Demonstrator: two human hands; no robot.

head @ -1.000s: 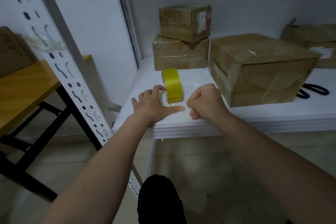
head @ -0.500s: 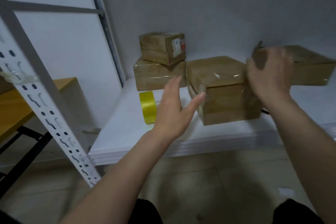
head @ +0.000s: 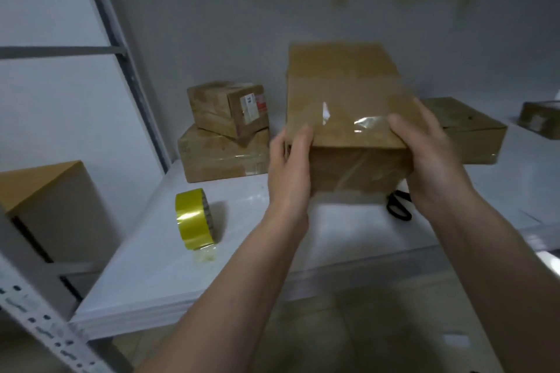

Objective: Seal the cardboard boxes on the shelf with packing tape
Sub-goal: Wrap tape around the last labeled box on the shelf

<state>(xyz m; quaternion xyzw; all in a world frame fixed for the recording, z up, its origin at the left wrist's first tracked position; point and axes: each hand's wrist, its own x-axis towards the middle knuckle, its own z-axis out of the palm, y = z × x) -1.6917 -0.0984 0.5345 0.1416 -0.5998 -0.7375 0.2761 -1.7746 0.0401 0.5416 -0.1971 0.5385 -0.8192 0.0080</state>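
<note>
Cardboard, stiff and flat-sided, makes up the box held in the centre of the frame, lifted clear above the white shelf. The left hand grips its near left corner, thumb over the top edge, while the right hand clasps the near right side, fingers curled onto the top. Glossy clear tape already covers much of the top, so that surface is probably slick; the bare cardboard edges and corners look like the safer places to hold. Two hands lift it with no visible strain, so it seems fairly light, though that is only a guess.

Five boxes show on the shelf level: the held one, two stacked left of centre, one flat box at the right, and another cut off by the right edge. One roll of yellow tape stands on edge lower left. One pair of black scissors lies partly hidden beneath the held box.
</note>
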